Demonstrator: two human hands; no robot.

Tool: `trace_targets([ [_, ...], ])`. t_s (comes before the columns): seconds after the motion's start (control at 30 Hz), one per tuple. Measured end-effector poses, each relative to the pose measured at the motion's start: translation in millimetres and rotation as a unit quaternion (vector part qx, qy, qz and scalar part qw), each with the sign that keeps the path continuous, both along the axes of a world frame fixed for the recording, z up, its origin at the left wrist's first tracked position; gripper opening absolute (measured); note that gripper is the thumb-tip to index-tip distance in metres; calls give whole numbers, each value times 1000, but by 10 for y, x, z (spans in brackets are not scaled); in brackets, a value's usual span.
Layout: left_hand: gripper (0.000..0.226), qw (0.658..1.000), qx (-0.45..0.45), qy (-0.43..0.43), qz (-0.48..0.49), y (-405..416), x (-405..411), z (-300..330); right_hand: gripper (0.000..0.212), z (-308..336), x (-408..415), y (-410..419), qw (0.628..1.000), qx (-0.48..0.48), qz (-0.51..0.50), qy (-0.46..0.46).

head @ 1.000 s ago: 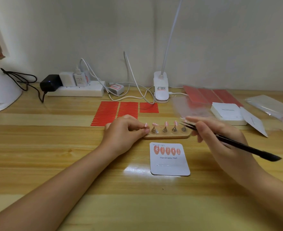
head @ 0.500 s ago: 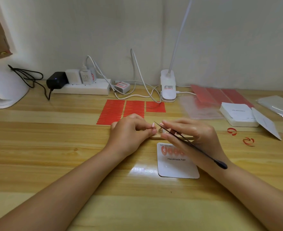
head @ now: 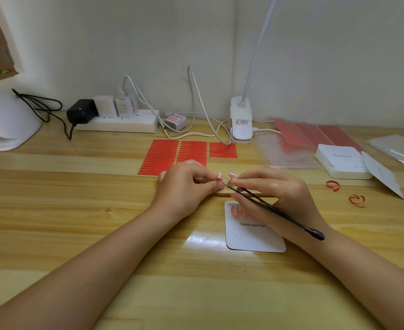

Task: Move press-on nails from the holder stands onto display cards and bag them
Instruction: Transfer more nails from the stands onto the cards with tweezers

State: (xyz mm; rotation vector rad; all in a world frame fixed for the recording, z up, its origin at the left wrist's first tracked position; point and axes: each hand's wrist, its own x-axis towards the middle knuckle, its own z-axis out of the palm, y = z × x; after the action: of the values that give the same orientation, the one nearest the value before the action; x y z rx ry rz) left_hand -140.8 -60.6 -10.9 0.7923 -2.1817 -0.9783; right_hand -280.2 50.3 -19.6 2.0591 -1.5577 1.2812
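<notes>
A wooden holder stand [head: 222, 193] lies at the table's middle, mostly hidden behind both hands. My left hand [head: 184, 185] pinches the leftmost post, which carries a pink nail [head: 219, 175]. My right hand [head: 274, 189] grips black tweezers [head: 272, 208], their tips pointing left at that nail. A second pink nail [head: 232, 175] shows just above my right fingers. In front of the stand lies a white display card [head: 255, 236] printed "Handmade Nail", with several pink nails along its top, partly covered by my right hand.
Red adhesive strips [head: 172, 153] lie behind the hands. At the back stand a power strip [head: 117, 123], chargers, cables and a clip lamp [head: 241, 125]. To the right are clear bags [head: 284, 151], a stack of white cards [head: 341, 163] and two red peeled curls [head: 333, 185]. A white dome lamp [head: 3, 122] sits far left.
My right hand has swung left with the tweezers, from the stand's right end to its left end, and now covers most of the stand. My left hand stays on the leftmost post.
</notes>
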Motion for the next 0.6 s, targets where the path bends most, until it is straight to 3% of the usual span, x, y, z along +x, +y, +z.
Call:
trace_targets([
  [0.6, 13, 1000, 7, -7, 0, 16, -5, 7, 21, 52, 62, -53, 997, 10, 24, -78],
])
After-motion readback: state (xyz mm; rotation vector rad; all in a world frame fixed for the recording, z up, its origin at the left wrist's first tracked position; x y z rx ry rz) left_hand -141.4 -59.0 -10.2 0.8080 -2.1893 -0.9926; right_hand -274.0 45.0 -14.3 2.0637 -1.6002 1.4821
